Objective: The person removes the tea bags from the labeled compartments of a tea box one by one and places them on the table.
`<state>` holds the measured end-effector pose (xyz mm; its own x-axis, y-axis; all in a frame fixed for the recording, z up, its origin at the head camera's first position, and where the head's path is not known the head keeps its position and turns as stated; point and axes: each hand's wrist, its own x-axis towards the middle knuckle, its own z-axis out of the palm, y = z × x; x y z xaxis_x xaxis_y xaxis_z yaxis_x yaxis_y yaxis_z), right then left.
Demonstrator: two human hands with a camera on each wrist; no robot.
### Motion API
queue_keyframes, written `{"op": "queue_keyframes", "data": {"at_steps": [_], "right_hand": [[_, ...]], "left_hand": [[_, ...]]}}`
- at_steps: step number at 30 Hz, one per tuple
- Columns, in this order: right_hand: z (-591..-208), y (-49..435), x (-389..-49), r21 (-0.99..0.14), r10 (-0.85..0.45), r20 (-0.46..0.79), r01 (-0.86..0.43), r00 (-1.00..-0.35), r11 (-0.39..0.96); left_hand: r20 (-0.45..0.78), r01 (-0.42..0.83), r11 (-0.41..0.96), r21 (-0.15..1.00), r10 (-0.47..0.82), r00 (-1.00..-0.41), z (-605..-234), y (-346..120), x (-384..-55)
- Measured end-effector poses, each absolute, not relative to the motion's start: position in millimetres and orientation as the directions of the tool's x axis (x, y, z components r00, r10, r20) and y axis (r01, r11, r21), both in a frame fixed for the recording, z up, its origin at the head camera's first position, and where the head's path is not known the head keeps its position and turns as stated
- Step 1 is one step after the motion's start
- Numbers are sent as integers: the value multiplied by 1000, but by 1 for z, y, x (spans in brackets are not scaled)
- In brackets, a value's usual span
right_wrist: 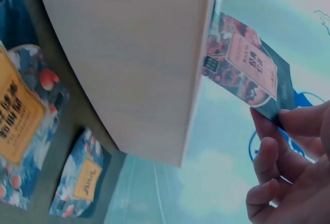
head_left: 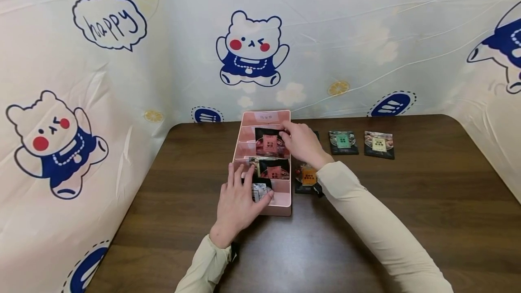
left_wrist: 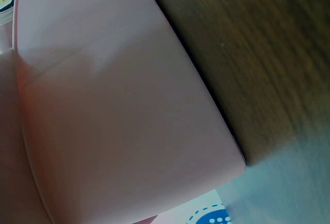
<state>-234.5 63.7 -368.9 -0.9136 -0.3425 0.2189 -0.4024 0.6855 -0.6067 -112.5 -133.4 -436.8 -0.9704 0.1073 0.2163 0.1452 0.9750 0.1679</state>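
A long pink divided box [head_left: 277, 210] stands on the table, its narrow end towards me. Over its rear compartments my right hand [head_left: 303, 143] pinches a black sachet with a red label [head_left: 268, 141] by one top corner. The right wrist view shows that sachet [right_wrist: 247, 64] between thumb and forefinger, its lower end behind the box's rim. My left hand [head_left: 240, 200] rests over the box's left front rim, fingers extended and spread. Beneath its fingers lies a black and white sachet [head_left: 259, 192], partly hidden. More dark sachets [head_left: 281, 170] stand in the compartment behind it.
An orange-labelled sachet [head_left: 308, 177] lies right of the box, partly under my right sleeve. Farther right at the back lie a green-labelled sachet [head_left: 343, 143] and a yellow-labelled one [head_left: 379, 144]. A patterned cloth [head_left: 252, 98] hangs behind the wooden table [head_left: 427, 193].
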Motion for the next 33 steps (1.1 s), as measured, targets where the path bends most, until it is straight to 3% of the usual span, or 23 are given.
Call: {"op": "queue_keyframes", "data": {"at_steps": [9,33], "right_hand": [[-358,84,-235,-654,-284,278,-398,-918,643],[-377,182,-227,-594,-224,162,-276,-961,755]], "left_hand": [[206,142,975,170,106,-973,-436,-134,-111],[184,136,971,198,99,-978,-437,-134,-113]]}}
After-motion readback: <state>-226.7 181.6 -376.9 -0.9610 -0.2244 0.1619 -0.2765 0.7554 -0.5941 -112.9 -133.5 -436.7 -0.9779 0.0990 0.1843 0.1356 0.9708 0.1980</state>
